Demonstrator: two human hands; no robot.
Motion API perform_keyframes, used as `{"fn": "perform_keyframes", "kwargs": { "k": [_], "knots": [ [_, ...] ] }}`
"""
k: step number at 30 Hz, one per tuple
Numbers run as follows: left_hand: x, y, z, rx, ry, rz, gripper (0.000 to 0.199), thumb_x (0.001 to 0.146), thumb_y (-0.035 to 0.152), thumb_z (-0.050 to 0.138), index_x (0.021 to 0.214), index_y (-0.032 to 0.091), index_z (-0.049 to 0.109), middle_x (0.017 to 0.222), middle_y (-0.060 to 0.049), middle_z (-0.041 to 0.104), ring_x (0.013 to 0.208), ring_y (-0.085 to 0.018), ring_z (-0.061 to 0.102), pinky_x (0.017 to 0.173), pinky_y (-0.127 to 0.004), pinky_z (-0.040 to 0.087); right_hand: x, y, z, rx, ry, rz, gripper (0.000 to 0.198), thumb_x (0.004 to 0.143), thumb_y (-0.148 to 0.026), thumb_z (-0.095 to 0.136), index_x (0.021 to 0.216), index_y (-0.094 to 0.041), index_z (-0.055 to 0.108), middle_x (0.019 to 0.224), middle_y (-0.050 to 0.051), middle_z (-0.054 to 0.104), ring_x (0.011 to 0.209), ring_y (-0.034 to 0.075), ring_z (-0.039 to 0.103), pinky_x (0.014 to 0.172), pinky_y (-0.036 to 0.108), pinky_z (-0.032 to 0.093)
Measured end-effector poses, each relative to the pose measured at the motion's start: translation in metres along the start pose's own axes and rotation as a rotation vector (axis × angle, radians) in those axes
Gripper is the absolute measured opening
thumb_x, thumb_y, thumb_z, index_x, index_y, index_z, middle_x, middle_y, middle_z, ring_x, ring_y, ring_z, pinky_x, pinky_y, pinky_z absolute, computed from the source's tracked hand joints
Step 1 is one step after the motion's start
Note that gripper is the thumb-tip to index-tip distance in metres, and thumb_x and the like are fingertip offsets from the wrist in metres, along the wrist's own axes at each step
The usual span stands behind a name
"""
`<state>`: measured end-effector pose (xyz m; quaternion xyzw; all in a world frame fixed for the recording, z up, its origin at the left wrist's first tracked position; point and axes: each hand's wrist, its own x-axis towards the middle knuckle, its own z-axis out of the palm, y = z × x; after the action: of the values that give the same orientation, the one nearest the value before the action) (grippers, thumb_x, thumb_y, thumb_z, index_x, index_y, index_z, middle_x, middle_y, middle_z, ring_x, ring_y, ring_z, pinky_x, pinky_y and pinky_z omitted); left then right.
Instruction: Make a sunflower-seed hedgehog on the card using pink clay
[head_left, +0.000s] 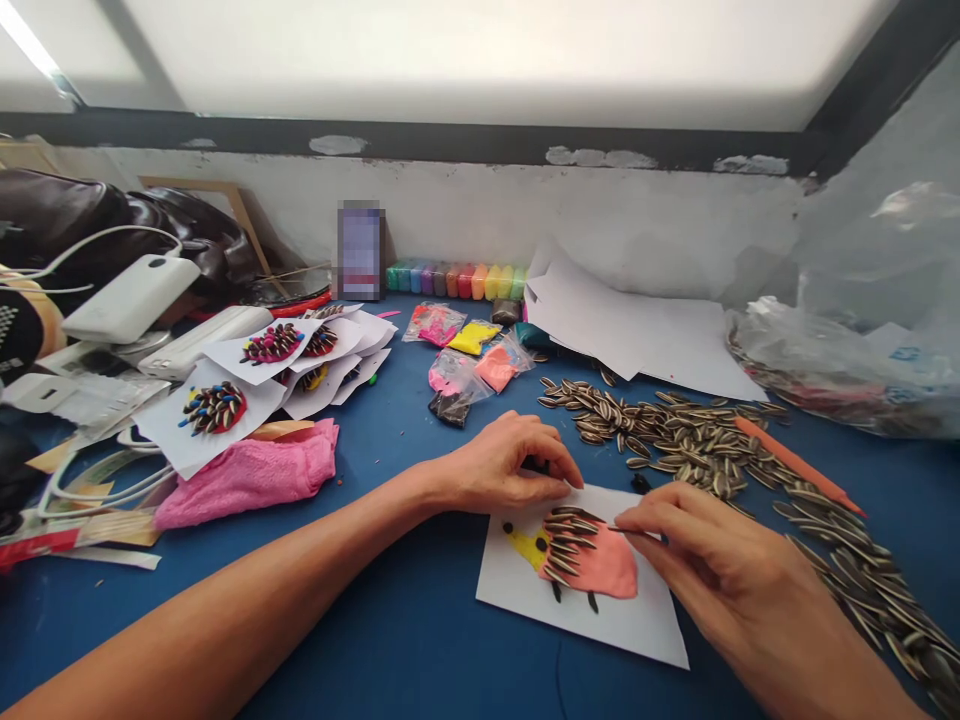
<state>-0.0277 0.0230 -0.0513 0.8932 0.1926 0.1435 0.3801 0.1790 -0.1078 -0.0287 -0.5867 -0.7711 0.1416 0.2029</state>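
A white paper card (517,595) lies on the blue table, bearing a hedgehog shape of salmon-pink clay (611,568). Its yellow clay snout (527,546) has black dots for eye and nose, and small dark legs show below. Rows of striped sunflower seeds (564,560) are stuck in the left and upper part of the pink clay. My left hand (510,465) is curled at the card's top edge, thumb and fingers closed on it. With thumb and forefinger, my right hand (712,560) pinches a sunflower seed (621,530), mostly hidden, at the clay's upper right.
Loose sunflower seeds (697,440) spread to the right, beside an orange clay tool (799,465). Behind are clay bags (474,337), white sheets (637,320) and a phone (361,250). Finished seed cards (262,395), a pink cloth (255,478) and cables crowd the left.
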Motion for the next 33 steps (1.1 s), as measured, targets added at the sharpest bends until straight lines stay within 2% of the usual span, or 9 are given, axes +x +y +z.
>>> {"fn": "perform_keyframes", "kwargs": {
  "k": [8,18,24,29,33],
  "knots": [
    [0.0,-0.001,0.0,-0.007,0.001,0.006,0.013,0.087,0.022,0.062,0.095,0.021,0.073,0.09,0.0,0.069,0.086,-0.013,0.057,0.088,-0.031,0.034,-0.003,-0.003,0.009,-0.042,0.11,-0.009,0.019,0.092,-0.024,0.049,0.091,-0.03,0.067,0.087,-0.004,0.071,0.073,0.012,0.069,0.061,0.02,0.054],
    [0.0,-0.001,0.0,-0.008,0.004,0.005,0.012,0.087,0.021,0.063,0.093,0.021,0.073,0.09,0.0,0.068,0.086,-0.013,0.056,0.089,-0.031,0.033,-0.001,-0.014,0.006,-0.103,0.141,-0.028,0.015,0.09,-0.026,0.052,0.086,-0.028,0.067,0.076,-0.003,0.071,0.059,0.012,0.067,0.045,0.019,0.047],
    [0.0,-0.002,0.0,-0.016,0.007,0.006,0.012,0.087,0.021,0.063,0.094,0.021,0.072,0.09,0.0,0.068,0.087,-0.013,0.056,0.09,-0.031,0.032,-0.001,-0.011,0.007,-0.096,0.129,-0.008,0.018,0.091,-0.026,0.05,0.086,-0.028,0.067,0.077,-0.001,0.071,0.058,0.013,0.067,0.048,0.022,0.048],
    [0.0,0.0,0.0,-0.011,0.001,0.01,0.012,0.087,0.021,0.063,0.094,0.02,0.073,0.089,0.0,0.067,0.087,-0.013,0.056,0.089,-0.031,0.032,-0.003,-0.006,0.012,-0.12,0.063,-0.035,0.014,0.093,-0.025,0.051,0.093,-0.028,0.065,0.085,-0.001,0.07,0.068,0.013,0.068,0.056,0.021,0.05],
    [0.0,0.0,0.0,0.012,-0.007,0.0,0.015,0.087,0.016,0.061,0.095,0.022,0.073,0.089,0.001,0.067,0.086,-0.013,0.055,0.088,-0.03,0.032,-0.001,-0.008,0.016,-0.138,0.123,-0.055,0.018,0.094,-0.022,0.046,0.091,-0.026,0.063,0.082,-0.001,0.068,0.067,0.013,0.066,0.056,0.023,0.049]
  ]
}}
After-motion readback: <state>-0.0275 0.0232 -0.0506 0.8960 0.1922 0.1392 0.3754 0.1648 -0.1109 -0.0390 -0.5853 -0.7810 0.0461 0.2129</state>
